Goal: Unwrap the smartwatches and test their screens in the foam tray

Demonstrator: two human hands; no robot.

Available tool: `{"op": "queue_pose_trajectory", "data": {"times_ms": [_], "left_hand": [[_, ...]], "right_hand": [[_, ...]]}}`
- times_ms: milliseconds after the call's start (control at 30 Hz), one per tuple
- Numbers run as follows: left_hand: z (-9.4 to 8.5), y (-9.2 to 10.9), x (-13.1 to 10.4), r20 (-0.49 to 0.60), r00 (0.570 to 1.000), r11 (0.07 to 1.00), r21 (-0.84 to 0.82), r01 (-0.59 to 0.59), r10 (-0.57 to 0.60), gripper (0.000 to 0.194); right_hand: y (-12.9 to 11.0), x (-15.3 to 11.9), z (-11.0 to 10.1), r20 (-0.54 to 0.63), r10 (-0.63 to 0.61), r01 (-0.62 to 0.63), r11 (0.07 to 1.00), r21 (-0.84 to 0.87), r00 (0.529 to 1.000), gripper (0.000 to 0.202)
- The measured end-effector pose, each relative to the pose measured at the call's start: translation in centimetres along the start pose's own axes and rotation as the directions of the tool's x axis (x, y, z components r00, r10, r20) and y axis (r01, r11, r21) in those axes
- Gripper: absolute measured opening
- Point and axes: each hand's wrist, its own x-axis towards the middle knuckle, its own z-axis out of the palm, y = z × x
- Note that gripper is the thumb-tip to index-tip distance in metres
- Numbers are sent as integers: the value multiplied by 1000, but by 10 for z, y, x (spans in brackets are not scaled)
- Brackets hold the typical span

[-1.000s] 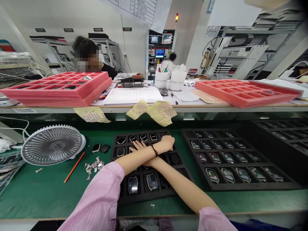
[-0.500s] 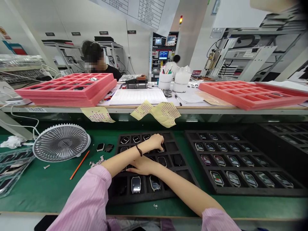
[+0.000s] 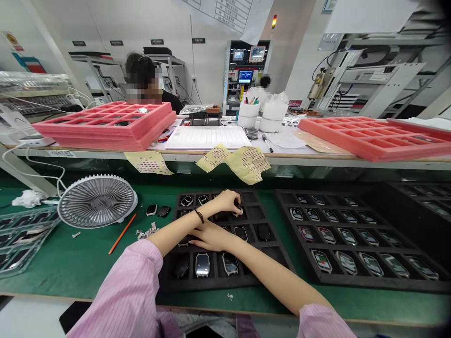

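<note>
A black foam tray (image 3: 220,280) with square compartments holds several watch-like devices, among them a silver-framed one (image 3: 202,265) near its front edge. My forearms cross over it. My left hand (image 3: 230,203), with a dark band at the wrist, has its fingers curled round a small dark device (image 3: 238,209) at a back compartment. Below it, my right hand (image 3: 207,235) reaches leftward over the middle row, next to a device (image 3: 184,240); its thumb and a finger are apart, while the rest is partly hidden under my left forearm.
To the right, a second black tray (image 3: 373,281) holds several devices. On the left are a grey fan (image 3: 97,201), an orange stick (image 3: 121,234) and a clear tray (image 3: 26,263). Pink foam trays (image 3: 102,136) rest on the shelf. A person (image 3: 141,77) sits beyond it.
The view has shifted slightly, moving the scene a little to the right. My left hand has lifted slightly, and the dark device shows more between its fingers. My right hand stays over the middle row.
</note>
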Motion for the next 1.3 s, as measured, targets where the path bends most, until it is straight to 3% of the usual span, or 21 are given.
{"op": "queue_pose_trajectory", "data": {"times_ms": [167, 333, 467, 667, 767, 833, 900, 967, 1033, 1100, 1167, 1300], "left_hand": [[-17, -18, -22, 20, 999, 998, 43, 49, -50, 32], [0, -18, -26, 115, 989, 988, 134, 82, -98, 31], [12, -12, -20, 137, 987, 985, 165, 58, -81, 42], [19, -22, -29, 53, 997, 991, 120, 53, -60, 49], [20, -33, -43, -46, 998, 998, 49, 38, -35, 47], [18, -42, -55, -131, 991, 999, -8, 31, -31, 51], [14, -53, -70, -223, 973, 998, -55, 40, -52, 53], [12, -64, -88, -326, 941, 991, -118, 58, -94, 51], [13, -72, -110, -436, 889, 976, -209, 55, -144, 49], [20, -77, -132, -520, 836, 962, -270, 36, -177, 47], [30, -76, -150, -553, 812, 964, -265, 38, -184, 46], [49, -67, -171, -533, 824, 970, -230, 75, -190, 50]], "right_hand": [[-1, 4, 4, -60, -98, 93, 993, -70, 993, 35], [-4, 5, 7, -32, -171, 165, 975, -147, 985, 33], [-5, 4, 9, -109, -271, 243, 945, -221, 956, 31], [-10, 0, 12, -252, -432, 339, 878, -338, 866, 25], [-15, -1, 13, -249, -445, 370, 881, -295, 860, 24], [-16, -3, 12, -264, -354, 318, 933, -169, 897, 23], [-12, -7, 11, -356, -109, 138, 989, 57, 928, 25], [-7, -9, 9, -446, 207, -71, 950, 303, 871, 33], [0, -8, 7, -492, 430, -190, 865, 464, 757, 34], [5, -1, 7, -490, 529, -229, 806, 545, 693, 29], [6, 9, 9, -441, 586, -235, 744, 626, 679, 28], [-5, 28, 18, -192, 589, -232, 567, 790, 785, 32]]}}
